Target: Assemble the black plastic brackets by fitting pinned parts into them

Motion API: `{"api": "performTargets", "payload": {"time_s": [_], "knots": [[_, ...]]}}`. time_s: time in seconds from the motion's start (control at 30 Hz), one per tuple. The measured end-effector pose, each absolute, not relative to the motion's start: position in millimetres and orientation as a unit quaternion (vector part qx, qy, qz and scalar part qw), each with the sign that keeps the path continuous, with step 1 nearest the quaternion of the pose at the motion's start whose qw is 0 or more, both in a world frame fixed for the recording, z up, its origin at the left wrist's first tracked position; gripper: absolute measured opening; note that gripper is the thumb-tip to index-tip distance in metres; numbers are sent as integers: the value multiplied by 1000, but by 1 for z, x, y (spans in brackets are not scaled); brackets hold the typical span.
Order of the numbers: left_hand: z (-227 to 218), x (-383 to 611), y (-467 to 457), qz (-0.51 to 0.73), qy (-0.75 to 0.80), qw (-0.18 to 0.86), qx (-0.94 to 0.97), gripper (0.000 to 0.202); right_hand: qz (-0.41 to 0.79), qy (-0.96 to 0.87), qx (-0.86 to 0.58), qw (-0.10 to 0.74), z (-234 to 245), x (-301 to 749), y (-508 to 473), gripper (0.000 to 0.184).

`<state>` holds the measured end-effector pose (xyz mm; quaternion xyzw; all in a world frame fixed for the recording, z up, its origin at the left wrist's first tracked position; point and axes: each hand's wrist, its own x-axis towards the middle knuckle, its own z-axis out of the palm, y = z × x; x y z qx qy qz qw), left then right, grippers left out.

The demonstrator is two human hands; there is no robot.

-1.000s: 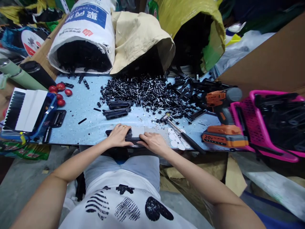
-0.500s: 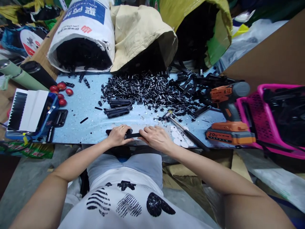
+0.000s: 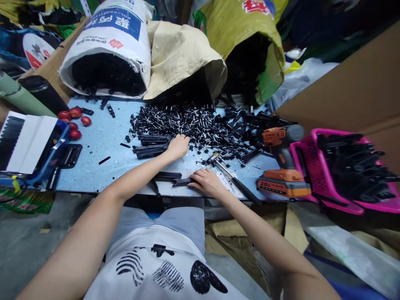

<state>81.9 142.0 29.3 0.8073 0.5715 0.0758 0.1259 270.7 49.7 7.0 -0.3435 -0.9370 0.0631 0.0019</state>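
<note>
My left hand (image 3: 178, 146) is at the near edge of a heap of small black parts with metal pins (image 3: 175, 121), right beside some long black plastic pieces (image 3: 151, 151). Its fingers curl down into the heap, and whatever they pinch is hidden. Close to the table's front edge, my right hand (image 3: 206, 182) has its fingers closed on the end of a black plastic bar (image 3: 181, 182). Another long black piece (image 3: 167, 176) lies just left of that bar. A hammer (image 3: 233, 177) rests to the right of my right hand.
An orange cordless drill (image 3: 283, 162) stands on the right, before a pink basket (image 3: 331, 166) of black parts. Open sacks, one white (image 3: 103, 41), line the back. Red fruit (image 3: 75, 134), a blue tray (image 3: 61, 146) and a green bottle (image 3: 25, 98) are at left.
My left hand has let go of the black pieces at the front edge and moved up and right to the heap. My right hand stays near the edge, on the bar. The view has shifted slightly.
</note>
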Motion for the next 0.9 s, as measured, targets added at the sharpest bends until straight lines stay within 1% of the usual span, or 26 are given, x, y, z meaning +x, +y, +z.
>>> {"api": "performTargets", "payload": {"time_s": [0.1,0.23,0.4,0.47,0.53,0.6,0.67,0.7,0.77,0.8,0.87,0.9], "knots": [[19,114,165,49,605,144,782,29,47,-909,-414,6,9,275,60,43],[8,128,165,35,627,151,763,32,-19,-839,-543,26,5,271,98,36],[11,114,153,24,635,149,757,31,19,-812,-584,-11,1,258,136,27],[12,102,146,20,618,159,770,30,37,-808,-588,15,6,259,136,28],[11,88,136,16,597,171,784,30,82,-810,-576,72,14,262,127,29],[10,72,127,11,582,181,793,27,160,-820,-533,135,24,261,112,26],[10,55,117,11,580,184,793,26,249,-817,-491,172,33,253,94,22],[11,46,112,12,583,182,792,26,289,-810,-479,178,37,247,85,21],[13,26,101,43,589,173,788,27,343,-794,-476,163,43,234,70,15],[14,16,94,80,590,165,786,28,349,-791,-480,150,45,228,65,12],[13,-5,77,190,581,145,778,29,320,-805,-484,123,50,219,59,7],[10,-15,66,249,574,136,768,29,291,-819,-482,109,52,216,57,8]]}}
